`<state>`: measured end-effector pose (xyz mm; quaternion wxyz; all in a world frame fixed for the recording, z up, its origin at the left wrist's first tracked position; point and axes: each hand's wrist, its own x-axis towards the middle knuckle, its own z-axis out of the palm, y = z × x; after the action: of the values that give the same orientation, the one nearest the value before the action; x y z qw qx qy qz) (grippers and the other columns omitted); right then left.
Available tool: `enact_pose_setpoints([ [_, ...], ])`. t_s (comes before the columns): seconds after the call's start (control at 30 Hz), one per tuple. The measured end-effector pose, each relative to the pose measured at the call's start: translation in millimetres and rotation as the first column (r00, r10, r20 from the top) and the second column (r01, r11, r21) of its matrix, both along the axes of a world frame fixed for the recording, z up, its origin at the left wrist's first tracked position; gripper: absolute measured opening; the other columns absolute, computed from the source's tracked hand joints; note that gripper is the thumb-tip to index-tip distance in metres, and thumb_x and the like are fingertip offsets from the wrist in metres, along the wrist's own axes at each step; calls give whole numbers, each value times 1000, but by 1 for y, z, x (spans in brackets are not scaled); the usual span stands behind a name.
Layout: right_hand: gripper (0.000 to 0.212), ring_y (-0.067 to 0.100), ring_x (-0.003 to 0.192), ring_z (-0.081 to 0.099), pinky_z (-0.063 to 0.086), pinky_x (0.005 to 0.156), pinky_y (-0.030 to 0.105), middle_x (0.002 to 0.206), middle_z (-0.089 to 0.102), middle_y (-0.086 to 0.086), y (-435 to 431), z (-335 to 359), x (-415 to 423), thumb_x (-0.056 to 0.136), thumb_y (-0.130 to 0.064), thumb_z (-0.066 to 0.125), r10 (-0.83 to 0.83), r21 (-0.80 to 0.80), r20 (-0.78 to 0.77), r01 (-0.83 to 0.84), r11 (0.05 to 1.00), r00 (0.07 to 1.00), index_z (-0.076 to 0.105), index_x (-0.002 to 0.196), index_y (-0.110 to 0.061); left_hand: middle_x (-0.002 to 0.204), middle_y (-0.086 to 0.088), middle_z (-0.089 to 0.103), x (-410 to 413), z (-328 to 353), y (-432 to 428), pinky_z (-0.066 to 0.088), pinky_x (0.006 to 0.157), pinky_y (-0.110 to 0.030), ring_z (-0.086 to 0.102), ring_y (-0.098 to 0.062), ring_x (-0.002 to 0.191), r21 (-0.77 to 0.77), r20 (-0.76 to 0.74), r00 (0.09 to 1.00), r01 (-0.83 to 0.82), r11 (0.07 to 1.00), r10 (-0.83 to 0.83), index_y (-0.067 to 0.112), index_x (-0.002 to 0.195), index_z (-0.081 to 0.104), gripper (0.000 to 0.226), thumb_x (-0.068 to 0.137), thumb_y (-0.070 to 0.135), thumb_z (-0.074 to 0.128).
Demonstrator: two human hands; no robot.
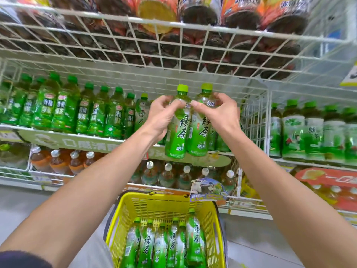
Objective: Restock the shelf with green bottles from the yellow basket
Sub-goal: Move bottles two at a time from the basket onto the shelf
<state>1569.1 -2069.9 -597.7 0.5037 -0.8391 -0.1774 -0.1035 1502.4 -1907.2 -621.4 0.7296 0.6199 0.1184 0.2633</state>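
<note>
Two green tea bottles are held upright and side by side at the front of the middle shelf (96,141). My left hand (161,115) grips the left bottle (176,136) by its upper body. My right hand (216,113) grips the right bottle (200,138) the same way. Both have light-green caps, and their bases hang level with the shelf's front edge. Below, the yellow basket (123,213) holds several more green bottles (164,246) lying on their sides.
A white wire rack (173,49) of dark-drink bottles hangs close overhead. Green bottles (63,111) fill the shelf to the left, and white-labelled ones (313,132) stand past a wire divider to the right. Orange and clear bottles line the lower shelf.
</note>
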Motion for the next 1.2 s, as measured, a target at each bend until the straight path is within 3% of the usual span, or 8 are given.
enact_pose_setpoints([
  [0.1,90,17,110,66,56,94,40,123,70,-6,-7,0,16,57,-80,77,-61,-30,-19,60,998,998,64,131,-30,100,-14,75,23,-2,-6,55,76,-40,70,-28,87,-5,-14,1000,25,1000,-25,-1,107,69,61,60,35,84],
  [0.23,92,16,112,65,55,95,41,125,70,-6,-17,-6,32,56,-81,76,-106,-51,-11,106,993,994,64,131,-29,80,-4,70,43,-10,-13,42,46,-24,58,-16,58,-41,-18,991,128,991,-129,9,90,71,28,69,26,82],
  [0.37,92,17,110,66,56,93,41,122,72,-4,-24,-21,41,57,-81,77,-115,-51,0,115,992,993,65,129,-25,88,-10,72,58,-20,-16,55,78,-41,67,-24,83,-90,13,975,223,971,-223,15,84,73,5,81,16,76],
  [0.53,92,16,105,67,56,84,33,120,72,-4,-21,-22,54,59,-80,77,-69,-117,28,72,991,997,65,130,-24,104,-19,72,70,-18,-13,56,69,-30,70,-24,81,-228,19,982,186,956,-186,-6,119,65,48,78,15,79],
  [0.7,89,12,104,61,50,86,28,116,68,-8,-23,-27,64,62,-75,80,-41,-96,-10,40,995,999,62,133,-24,106,-6,75,78,-29,-14,54,73,-22,74,-9,87,-154,-18,980,195,969,-200,3,125,62,40,88,11,74],
  [0.83,77,6,108,62,50,96,28,118,64,-18,-27,-28,77,65,-62,86,91,-133,-86,-102,986,992,62,131,-29,117,-3,74,86,-34,-4,54,87,-27,72,-16,101,68,-80,977,201,977,-196,14,128,64,66,73,40,90],
  [1.0,88,11,106,69,58,96,41,118,72,-10,-32,-31,97,55,-60,92,179,-142,-176,-205,968,968,62,133,-32,104,7,77,95,-20,14,51,74,-30,70,-18,79,261,-236,959,218,940,-157,21,121,72,67,64,50,92],
  [1.2,86,9,101,60,46,80,9,122,63,-6,-32,-19,120,75,-38,89,139,-168,-141,-162,972,980,50,148,-20,115,-1,70,124,-7,5,57,81,-29,67,-18,101,392,-200,980,87,916,-7,20,125,67,62,72,40,90],
])
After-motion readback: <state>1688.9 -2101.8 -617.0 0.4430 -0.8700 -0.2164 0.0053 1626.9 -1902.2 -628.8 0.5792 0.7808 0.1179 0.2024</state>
